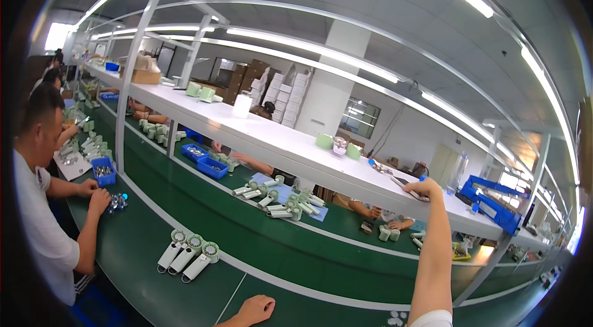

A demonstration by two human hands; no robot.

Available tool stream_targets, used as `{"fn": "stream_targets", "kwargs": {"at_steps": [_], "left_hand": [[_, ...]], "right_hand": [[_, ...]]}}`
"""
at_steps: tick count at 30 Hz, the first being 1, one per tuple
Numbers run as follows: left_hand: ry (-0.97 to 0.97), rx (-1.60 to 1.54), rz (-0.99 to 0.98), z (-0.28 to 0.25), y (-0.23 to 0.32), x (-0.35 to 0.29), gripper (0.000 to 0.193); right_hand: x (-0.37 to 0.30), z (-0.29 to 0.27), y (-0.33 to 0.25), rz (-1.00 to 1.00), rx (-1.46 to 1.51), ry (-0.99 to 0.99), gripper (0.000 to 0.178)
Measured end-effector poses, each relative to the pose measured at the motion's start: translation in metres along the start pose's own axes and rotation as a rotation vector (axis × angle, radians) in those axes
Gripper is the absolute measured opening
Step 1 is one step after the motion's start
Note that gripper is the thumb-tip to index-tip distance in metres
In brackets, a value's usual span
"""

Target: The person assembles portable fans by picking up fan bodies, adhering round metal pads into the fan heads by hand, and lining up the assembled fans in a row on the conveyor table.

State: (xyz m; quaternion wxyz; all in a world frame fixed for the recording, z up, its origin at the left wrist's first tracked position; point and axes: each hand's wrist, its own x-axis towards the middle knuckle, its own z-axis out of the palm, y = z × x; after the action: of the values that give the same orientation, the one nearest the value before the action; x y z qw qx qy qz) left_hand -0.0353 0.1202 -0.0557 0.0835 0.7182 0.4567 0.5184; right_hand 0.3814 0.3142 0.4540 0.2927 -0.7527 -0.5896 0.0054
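My right arm stretches up to the white shelf, where my right hand (425, 188) has its fingers closed on the edge of a flat, phone-like slab (404, 184). Small metal-looking parts (380, 167) lie on the shelf just left of it. My left hand (256, 310) rests low on the green bench, its fingers curled in and nothing visible in them. To its left, three handheld fans (188, 255) with pale green heads and white handles lie side by side. White round pieces (396, 318) sit near my right forearm at the lower edge.
A green conveyor belt (247, 219) runs beyond the bench, under the white shelf (284, 141). More fans (296, 203) lie past the belt. A co-worker (46, 172) at left handles small shiny parts beside a blue bin (103, 170). A blue rack (494, 200) stands on the shelf, right.
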Motion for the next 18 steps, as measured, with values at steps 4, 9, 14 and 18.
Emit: {"fn": "stream_targets", "kwargs": {"at_steps": [4,9,14,18], "left_hand": [[-0.026,-0.048,-0.025,0.002,0.006,0.008,0.009],[-0.038,-0.108,-0.077,-0.004,0.008,0.008,0.009],[-0.047,-0.215,-0.175,-0.001,0.0,0.005,0.012],[-0.003,-0.35,-0.328,0.001,-0.008,0.002,0.013]], "right_hand": [[0.003,-0.02,0.03,0.014,0.001,0.133,0.058],[-0.071,-0.044,-0.021,-0.147,0.272,0.196,0.065],[-0.153,-0.062,-0.073,-0.59,-0.011,0.562,0.073],[-0.197,-0.065,-0.098,-0.822,-0.118,0.691,0.075]]}}
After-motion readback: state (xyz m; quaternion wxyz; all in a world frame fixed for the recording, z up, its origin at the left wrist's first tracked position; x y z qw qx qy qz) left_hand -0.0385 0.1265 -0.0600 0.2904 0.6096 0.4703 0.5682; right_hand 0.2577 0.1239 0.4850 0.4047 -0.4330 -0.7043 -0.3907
